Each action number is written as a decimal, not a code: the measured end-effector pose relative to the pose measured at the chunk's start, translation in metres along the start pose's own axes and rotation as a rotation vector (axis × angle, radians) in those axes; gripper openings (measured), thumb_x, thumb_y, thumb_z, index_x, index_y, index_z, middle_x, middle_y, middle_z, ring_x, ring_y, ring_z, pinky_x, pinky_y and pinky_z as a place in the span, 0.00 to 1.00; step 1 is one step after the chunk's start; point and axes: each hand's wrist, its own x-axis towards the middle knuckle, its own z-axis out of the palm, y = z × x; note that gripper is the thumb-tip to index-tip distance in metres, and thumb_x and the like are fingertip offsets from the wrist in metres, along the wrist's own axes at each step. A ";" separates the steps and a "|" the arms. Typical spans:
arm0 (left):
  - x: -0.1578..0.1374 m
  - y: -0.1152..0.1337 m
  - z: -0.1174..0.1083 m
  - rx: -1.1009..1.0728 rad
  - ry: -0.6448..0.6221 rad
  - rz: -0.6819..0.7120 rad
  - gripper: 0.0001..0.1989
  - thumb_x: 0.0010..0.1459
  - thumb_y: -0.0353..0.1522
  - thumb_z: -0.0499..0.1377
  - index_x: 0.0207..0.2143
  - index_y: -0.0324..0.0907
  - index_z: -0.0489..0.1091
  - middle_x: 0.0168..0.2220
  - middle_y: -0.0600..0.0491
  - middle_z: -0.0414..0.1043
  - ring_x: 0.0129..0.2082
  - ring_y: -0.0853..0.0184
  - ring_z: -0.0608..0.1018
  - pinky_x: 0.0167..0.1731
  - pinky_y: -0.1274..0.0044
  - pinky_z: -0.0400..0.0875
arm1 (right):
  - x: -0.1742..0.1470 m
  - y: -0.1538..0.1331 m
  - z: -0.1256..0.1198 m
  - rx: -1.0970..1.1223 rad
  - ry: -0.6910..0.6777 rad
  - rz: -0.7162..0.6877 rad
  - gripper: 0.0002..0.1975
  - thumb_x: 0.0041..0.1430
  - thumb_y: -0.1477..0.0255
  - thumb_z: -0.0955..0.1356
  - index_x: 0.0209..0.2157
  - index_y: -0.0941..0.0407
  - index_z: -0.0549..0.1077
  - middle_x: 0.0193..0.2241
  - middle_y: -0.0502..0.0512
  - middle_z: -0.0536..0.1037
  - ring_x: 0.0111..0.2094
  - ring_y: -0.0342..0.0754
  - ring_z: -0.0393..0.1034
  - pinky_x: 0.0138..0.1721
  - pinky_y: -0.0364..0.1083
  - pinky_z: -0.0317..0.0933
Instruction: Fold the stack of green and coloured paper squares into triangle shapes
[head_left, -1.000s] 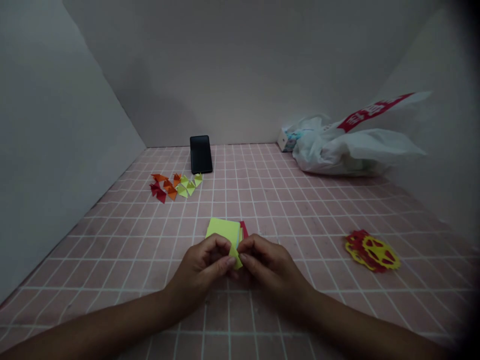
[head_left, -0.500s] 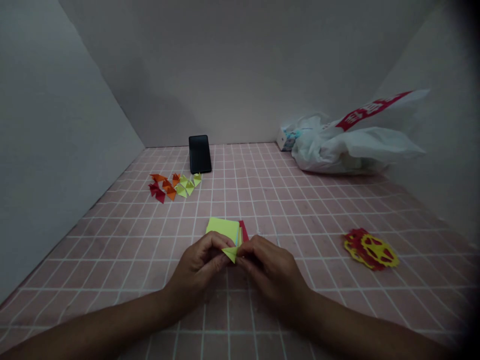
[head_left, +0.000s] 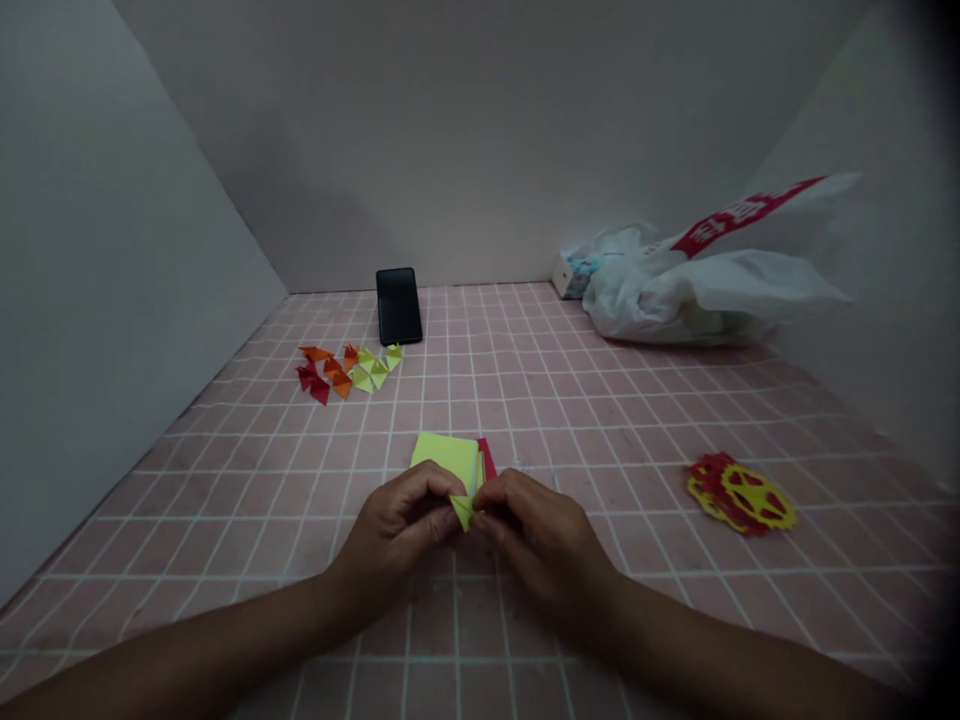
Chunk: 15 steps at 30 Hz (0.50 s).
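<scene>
A small folded piece of yellow paper (head_left: 462,511) is pinched between my two hands, a triangular flap of it showing. My left hand (head_left: 401,520) grips it from the left with thumb and forefinger. From the right, my right hand (head_left: 536,530) pinches its other side; the fingertips hide part of the fold. Just beyond the hands lies a stack of square paper (head_left: 446,455), yellow on top, with a red sheet (head_left: 487,458) jutting out at its right. Farther back on the left sit several small folded paper pieces (head_left: 341,378) in red, orange and yellow.
A black phone (head_left: 399,306) leans upright near the back wall. At the back right rests a white plastic bag (head_left: 675,305) beside a patterned box (head_left: 571,277). Red and yellow cut-out shapes (head_left: 742,497) lie to the right on the pink checked cloth (head_left: 570,400).
The visible flap of the yellow paper has become smaller and shifted slightly between my fingertips. Both hands stay in nearly the same place.
</scene>
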 end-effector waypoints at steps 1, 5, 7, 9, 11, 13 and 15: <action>0.000 0.000 0.000 -0.006 -0.006 -0.003 0.03 0.58 0.29 0.58 0.31 0.40 0.70 0.30 0.54 0.68 0.29 0.69 0.71 0.32 0.78 0.66 | 0.000 0.000 -0.001 0.009 -0.004 -0.008 0.05 0.62 0.79 0.63 0.36 0.56 0.68 0.29 0.51 0.72 0.29 0.44 0.66 0.31 0.42 0.58; 0.000 -0.001 0.000 -0.005 -0.015 -0.019 0.03 0.58 0.29 0.58 0.31 0.40 0.71 0.29 0.54 0.68 0.29 0.69 0.72 0.32 0.78 0.67 | 0.001 -0.001 -0.002 0.035 -0.019 -0.032 0.04 0.62 0.79 0.64 0.35 0.56 0.68 0.29 0.51 0.72 0.29 0.43 0.65 0.31 0.42 0.58; 0.000 -0.001 -0.001 -0.005 -0.017 -0.024 0.03 0.58 0.29 0.58 0.31 0.40 0.71 0.29 0.54 0.68 0.29 0.69 0.72 0.32 0.78 0.67 | 0.001 0.000 -0.003 0.041 -0.028 -0.028 0.04 0.62 0.79 0.64 0.35 0.56 0.68 0.29 0.51 0.72 0.30 0.43 0.65 0.32 0.42 0.58; 0.001 -0.001 -0.001 -0.005 -0.025 -0.023 0.04 0.58 0.29 0.58 0.31 0.40 0.71 0.29 0.54 0.68 0.29 0.69 0.72 0.32 0.78 0.67 | 0.002 0.000 -0.003 0.047 -0.035 -0.023 0.04 0.62 0.79 0.64 0.35 0.56 0.68 0.29 0.51 0.72 0.30 0.43 0.66 0.32 0.42 0.58; 0.001 -0.001 -0.001 -0.010 -0.037 -0.023 0.04 0.58 0.30 0.58 0.31 0.40 0.71 0.29 0.54 0.68 0.29 0.69 0.71 0.32 0.78 0.67 | 0.002 0.000 -0.003 0.043 -0.041 -0.016 0.04 0.62 0.79 0.63 0.35 0.56 0.68 0.29 0.51 0.72 0.30 0.43 0.66 0.31 0.42 0.58; 0.002 0.000 -0.001 -0.023 -0.045 -0.032 0.04 0.58 0.30 0.57 0.31 0.40 0.71 0.28 0.54 0.68 0.28 0.69 0.71 0.32 0.77 0.67 | 0.002 0.000 -0.002 0.027 -0.046 -0.017 0.05 0.63 0.78 0.62 0.34 0.56 0.67 0.29 0.51 0.72 0.29 0.44 0.65 0.31 0.43 0.58; 0.002 -0.001 -0.001 -0.030 -0.048 -0.046 0.04 0.58 0.31 0.57 0.31 0.40 0.70 0.28 0.54 0.68 0.28 0.69 0.71 0.31 0.77 0.67 | 0.001 0.000 -0.002 -0.008 -0.049 -0.029 0.05 0.63 0.78 0.62 0.34 0.56 0.67 0.28 0.52 0.72 0.29 0.44 0.65 0.30 0.43 0.57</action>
